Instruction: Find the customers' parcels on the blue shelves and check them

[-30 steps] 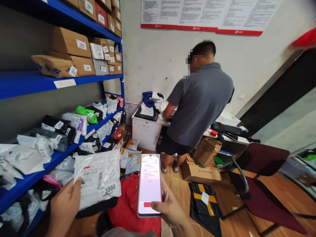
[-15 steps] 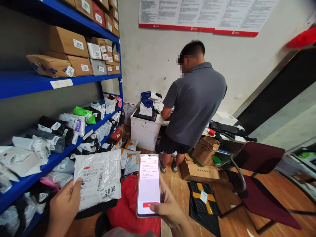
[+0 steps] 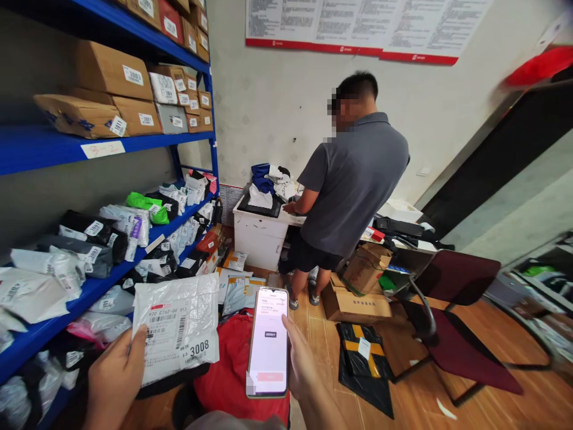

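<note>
Blue shelves (image 3: 102, 146) crowd the left; bare wood floor (image 3: 447, 412) lies right. Left hand (image 3: 114, 379) grips a parcel (image 3: 176, 325) by its left edge; right hand (image 3: 304, 373) clasps a lit phone (image 3: 268, 343), just beside.

Right hand (image 3: 301, 373) now cups the smartphone (image 3: 268, 341) from its right edge, thumb no longer lying across the lower screen. Screen shows a small dark box at mid-height, and the red button near the bottom looks faded to pale pink. Phone sits slightly lower and tilted a little more to the right. Far off, the co-worker (image 3: 351, 191) at the white desk (image 3: 259, 236) stands turned somewhat more rightward, head raised.
</note>
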The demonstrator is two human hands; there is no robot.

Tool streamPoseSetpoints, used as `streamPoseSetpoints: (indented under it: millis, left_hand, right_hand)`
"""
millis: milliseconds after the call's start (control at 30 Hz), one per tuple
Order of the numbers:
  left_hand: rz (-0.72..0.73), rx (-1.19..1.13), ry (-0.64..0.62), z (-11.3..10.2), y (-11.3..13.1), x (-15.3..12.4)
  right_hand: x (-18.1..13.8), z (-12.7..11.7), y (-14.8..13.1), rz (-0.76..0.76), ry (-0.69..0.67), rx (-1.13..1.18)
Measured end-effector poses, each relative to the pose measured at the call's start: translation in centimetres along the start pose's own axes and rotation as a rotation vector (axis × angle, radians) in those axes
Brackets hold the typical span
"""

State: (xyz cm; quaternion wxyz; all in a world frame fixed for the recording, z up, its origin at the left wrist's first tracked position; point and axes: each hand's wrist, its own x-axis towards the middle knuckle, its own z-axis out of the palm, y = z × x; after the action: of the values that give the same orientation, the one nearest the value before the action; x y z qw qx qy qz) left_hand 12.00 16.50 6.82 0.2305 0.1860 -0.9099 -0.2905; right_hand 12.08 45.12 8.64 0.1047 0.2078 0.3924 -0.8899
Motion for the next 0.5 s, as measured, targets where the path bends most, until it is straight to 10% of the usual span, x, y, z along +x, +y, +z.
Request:
streamPoseSetpoints:
  millis: [500]
  left_hand:
    - [0.175, -0.011, -0.336, 6.2, -0.1, 2.1]
  right_hand:
    - [-1.9, -4.6, 3.4, -0.057, 0.139, 0.267]
